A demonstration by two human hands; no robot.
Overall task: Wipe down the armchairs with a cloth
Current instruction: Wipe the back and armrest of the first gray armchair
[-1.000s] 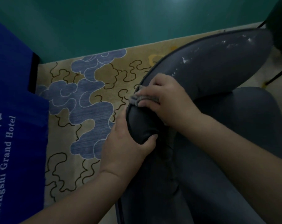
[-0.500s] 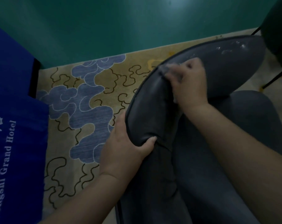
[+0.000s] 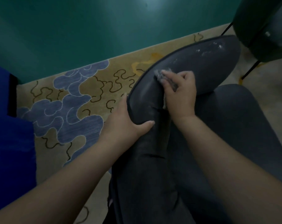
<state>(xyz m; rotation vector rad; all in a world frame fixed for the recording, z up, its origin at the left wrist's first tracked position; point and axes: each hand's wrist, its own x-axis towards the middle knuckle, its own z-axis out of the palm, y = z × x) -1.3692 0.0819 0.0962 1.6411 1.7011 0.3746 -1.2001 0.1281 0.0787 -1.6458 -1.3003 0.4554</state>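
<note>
Your right hand (image 3: 180,92) has come back down the armrest (image 3: 201,65) from where it was half a second ago, so it's mid-stroke: wiping is underway, but the white specks near the far end remain. The cloth (image 3: 163,76) sits bunched under your right fingers (image 3: 169,73), which are pressed flat and slightly spread on top; grey edges poke out at the fingertips. Your left hand (image 3: 125,120) grips the near end, thumb wrapped over.
</note>
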